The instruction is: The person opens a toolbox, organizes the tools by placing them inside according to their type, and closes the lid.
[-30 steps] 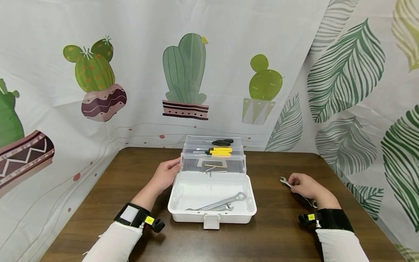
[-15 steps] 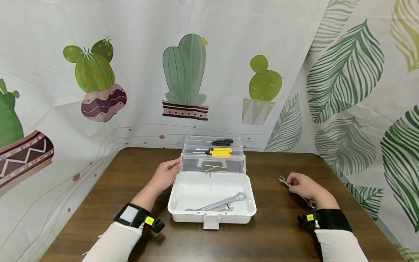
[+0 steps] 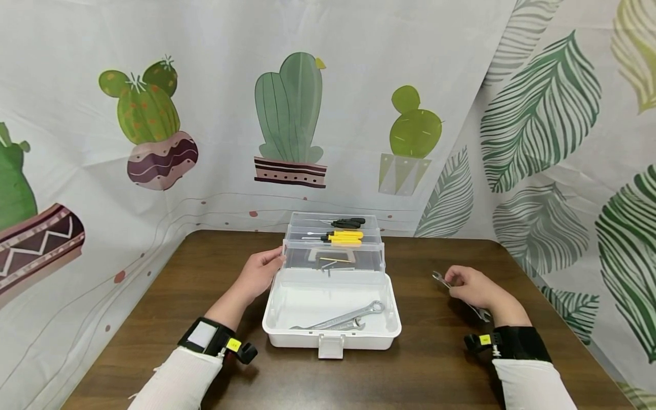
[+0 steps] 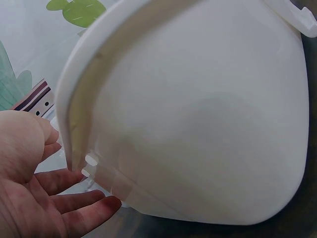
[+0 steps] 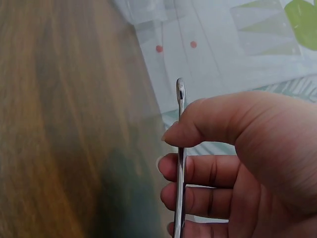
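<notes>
A white toolbox [image 3: 332, 340] stands open on the table, its clear tiered trays [image 3: 295, 259] raised at the back. At the trays' left edge, my left hand [image 3: 258, 275] holds on with thumb and forefinger; the other fingers lie loosely by the box's rear corner in the left wrist view. My right hand [image 3: 478, 288], off to the right, pinches a silver combination wrench [image 3: 439, 278] between thumb and fingers. In the right wrist view the wrench [image 5: 180, 168] appears edge-on, pointing away from the palm. Two more wrenches [image 3: 348, 316] lie in the toolbox's bottom.
Yellow-handled screwdrivers [image 3: 345, 235] and black-handled screwdrivers [image 3: 348, 222] lie in the upper trays. Hex keys and a thin brass-coloured rod [image 3: 335, 260] are in the lowest tray. The brown table [image 3: 410, 370] ends at a printed cloth backdrop [image 3: 215, 114].
My right hand has shifted slightly left and away from me with the wrench, which appears raised a little from the table. The left hand and toolbox stay put.
</notes>
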Tool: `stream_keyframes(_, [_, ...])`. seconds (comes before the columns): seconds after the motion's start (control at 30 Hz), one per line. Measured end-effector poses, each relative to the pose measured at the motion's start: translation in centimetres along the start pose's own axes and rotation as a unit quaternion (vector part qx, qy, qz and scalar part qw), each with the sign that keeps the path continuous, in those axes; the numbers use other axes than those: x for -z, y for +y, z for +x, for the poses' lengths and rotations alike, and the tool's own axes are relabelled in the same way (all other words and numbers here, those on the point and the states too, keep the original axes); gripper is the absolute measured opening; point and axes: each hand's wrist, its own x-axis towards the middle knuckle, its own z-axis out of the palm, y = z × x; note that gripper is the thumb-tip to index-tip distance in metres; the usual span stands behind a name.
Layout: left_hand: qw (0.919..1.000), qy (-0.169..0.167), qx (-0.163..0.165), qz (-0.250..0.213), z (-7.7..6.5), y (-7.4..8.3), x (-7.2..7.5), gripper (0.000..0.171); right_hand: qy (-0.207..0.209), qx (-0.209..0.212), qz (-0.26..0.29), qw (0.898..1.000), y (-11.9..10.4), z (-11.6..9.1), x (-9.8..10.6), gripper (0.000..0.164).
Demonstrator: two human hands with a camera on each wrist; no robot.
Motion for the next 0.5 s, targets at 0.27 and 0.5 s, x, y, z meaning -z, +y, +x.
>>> stream_keyframes(0.27, [1.0, -0.002, 0.007, 0.003, -0.1, 0.1, 0.0, 0.046, 0.005, 0.025, -0.001, 1.0, -1.9, 0.0, 0.7, 0.019])
stream_keyframes(0.5, [1.0, -0.003, 0.005, -0.003, -0.1, 0.1, 0.0, 0.046, 0.004, 0.068, -0.002, 0.998, -4.4, -0.3, 1.2, 0.019])
